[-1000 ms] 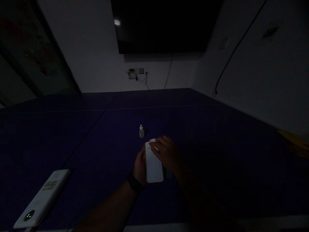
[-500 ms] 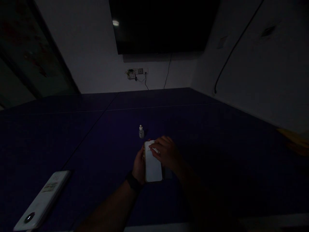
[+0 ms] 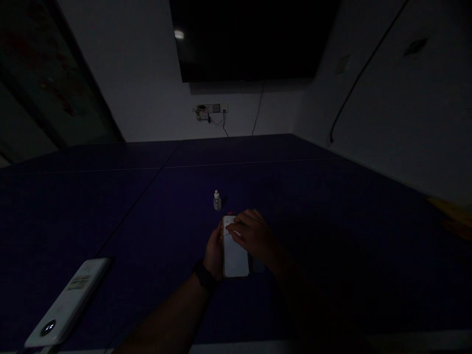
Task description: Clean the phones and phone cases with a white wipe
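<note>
A flat, white-faced rectangular phone with a thin brownish edge (image 3: 236,258) is held just below the centre of the frame, above a dark blue, smooth-topped bench (image 3: 165,221). Its long axis runs nearly up and down the frame, the upper end leaning slightly left; that end points toward the far wall, the pale face toward the camera. The left hand (image 3: 214,253) is wrapped around its left edge, probably to keep it steady under pressure from above. The right hand (image 3: 252,233) has its fingertips bunched, seemingly pinching a thin, crumpled white wipe (image 3: 229,221) against the phone's upper end; gripping near that end leaves the lower face uncovered. Just beyond stands a small clear bottle with a white cap (image 3: 217,201), upright, perhaps for easy reach. A long white slab-shaped device with a round dark display (image 3: 70,300) lies slantwise at lower left.
</note>
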{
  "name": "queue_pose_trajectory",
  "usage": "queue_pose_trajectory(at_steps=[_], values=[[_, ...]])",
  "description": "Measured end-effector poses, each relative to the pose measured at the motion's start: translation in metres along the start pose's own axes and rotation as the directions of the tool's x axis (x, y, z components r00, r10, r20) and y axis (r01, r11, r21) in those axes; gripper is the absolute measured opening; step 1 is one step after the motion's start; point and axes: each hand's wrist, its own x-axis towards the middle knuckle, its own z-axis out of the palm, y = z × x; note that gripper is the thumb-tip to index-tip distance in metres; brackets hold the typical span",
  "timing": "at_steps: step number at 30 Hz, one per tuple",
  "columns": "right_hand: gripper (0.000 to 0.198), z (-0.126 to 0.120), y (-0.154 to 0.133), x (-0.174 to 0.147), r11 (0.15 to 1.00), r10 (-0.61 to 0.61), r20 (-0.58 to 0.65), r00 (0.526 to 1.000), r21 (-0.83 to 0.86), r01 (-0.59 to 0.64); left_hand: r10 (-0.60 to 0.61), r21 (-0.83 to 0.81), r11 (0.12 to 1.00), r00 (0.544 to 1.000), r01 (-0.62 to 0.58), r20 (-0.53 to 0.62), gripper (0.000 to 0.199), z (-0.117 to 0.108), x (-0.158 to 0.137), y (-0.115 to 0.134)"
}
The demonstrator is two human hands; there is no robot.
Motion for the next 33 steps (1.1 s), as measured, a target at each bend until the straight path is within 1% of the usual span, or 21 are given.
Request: queue_pose_trajectory(at_steps=[4,7,11,14,16,19,22,26,29,31,33], values=[[0.006,-0.003,0.006,0.0,0.996,0.069,-0.049,0.996,-0.047,-0.072,-0.049,0.011,0.999,0.999,0.048,0.009,0.041,0.0,-0.001,0.001],[0.01,0.001,0.0,0.0,0.993,0.106,-0.074,0.992,-0.052,-0.11,-0.067,0.016,0.998,0.998,0.066,0.018,0.039,-0.002,0.0,-0.001],[0.012,0.005,-0.011,0.0,0.996,0.092,-0.087,0.992,-0.015,-0.093,-0.025,-0.009,1.0,0.999,0.025,0.02,0.033,-0.003,0.003,-0.003],[0.008,0.003,-0.01,0.001,0.999,0.041,-0.035,0.999,0.019,-0.041,0.009,-0.028,1.0,1.0,-0.008,0.017,0.035,-0.002,0.003,-0.002],[0.007,-0.001,-0.005,0.002,1.0,0.028,-0.003,1.0,0.011,-0.028,0.021,-0.035,0.999,1.0,-0.021,0.012,0.035,-0.001,0.002,-0.001],[0.007,-0.004,0.002,0.001,0.996,0.081,-0.024,0.996,-0.044,-0.082,-0.013,-0.022,1.0,1.0,0.013,0.006,0.035,-0.001,0.0,0.0],[0.009,-0.002,0.001,0.001,0.988,0.129,-0.06,0.99,-0.075,-0.133,-0.058,-0.001,0.998,0.998,0.058,0.004,0.037,-0.001,-0.001,-0.001],[0.012,0.003,-0.011,0.002,0.988,0.146,-0.102,0.984,-0.032,-0.15,-0.036,-0.01,0.999,0.999,0.036,0.006,0.033,-0.001,0.0,-0.003],[0.013,0.004,-0.013,0.002,0.995,0.097,-0.06,0.993,0.017,-0.097,0.002,-0.03,1.0,1.0,-0.002,0.003,0.03,0.001,0.0,-0.002],[0.011,0.001,-0.009,0.001,0.998,0.051,-0.001,0.999,0.037,-0.051,0.025,-0.039,0.999,1.0,-0.025,-0.003,0.032,0.002,0.0,-0.001],[0.009,-0.003,-0.004,0.001,0.999,0.038,0.037,0.999,0.027,-0.039,0.039,-0.044,0.998,0.999,-0.039,-0.011,0.035,0.003,0.0,0.0]])
